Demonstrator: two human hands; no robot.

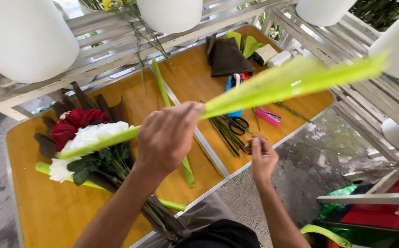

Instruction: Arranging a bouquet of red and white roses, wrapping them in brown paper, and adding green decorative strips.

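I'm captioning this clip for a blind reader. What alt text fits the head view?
The left hand holds a long light-green paper strip above an orange table, while the right hand pinches something too small to tell. A bouquet of red and white flowers lies at left, scissors further back.

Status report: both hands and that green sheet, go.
Left hand gripping rolled light-green paper sheet, raised over table. Right hand pinched shut at table edge, contents unclear. Bouquet lies beneath; nothing blocking.
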